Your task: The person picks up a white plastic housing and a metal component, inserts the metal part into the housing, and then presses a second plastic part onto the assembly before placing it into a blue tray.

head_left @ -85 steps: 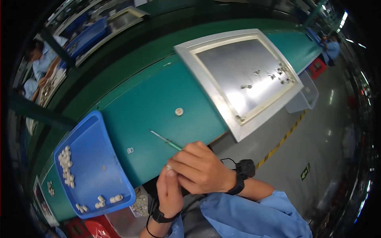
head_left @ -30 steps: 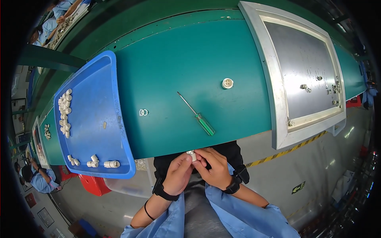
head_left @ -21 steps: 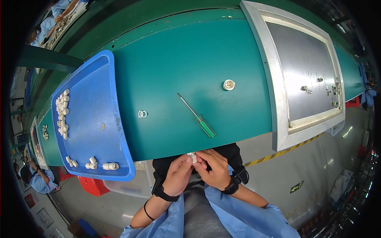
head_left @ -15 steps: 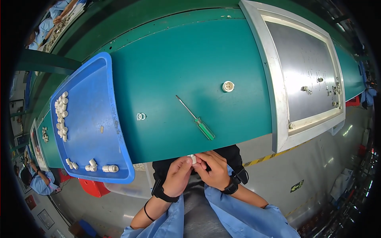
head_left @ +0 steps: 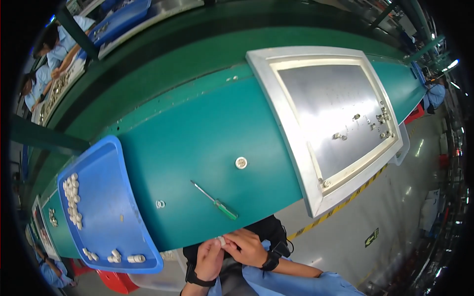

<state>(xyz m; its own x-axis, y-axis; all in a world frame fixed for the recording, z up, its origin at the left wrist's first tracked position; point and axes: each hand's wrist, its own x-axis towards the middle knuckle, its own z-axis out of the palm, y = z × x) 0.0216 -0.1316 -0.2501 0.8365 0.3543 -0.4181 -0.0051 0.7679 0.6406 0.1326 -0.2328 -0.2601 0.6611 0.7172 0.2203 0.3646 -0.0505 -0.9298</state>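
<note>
White, small, plastic-looking fitting (head_left: pixel 222 240) pinched between fingertips of my left hand (head_left: pixel 209 258) and right hand (head_left: pixel 248 246), just my side of green tabletop (head_left: pixel 195 143) edge; long axis unclear. Green-handled metal screwdriver (head_left: pixel 217 201) lies beyond, handle nearer right hand.

Upper left, two co-workers (head_left: pixel 65 41) are reaching forward; yellow-black tape (head_left: pixel 346 202) is striping the grey floor (head_left: pixel 335 251), and an arrow sign (head_left: pixel 372 238) is showing nearby.

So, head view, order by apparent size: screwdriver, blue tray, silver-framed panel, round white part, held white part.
1. Silver-framed panel
2. Blue tray
3. Screwdriver
Unsure: round white part, held white part (partly covered).
</note>
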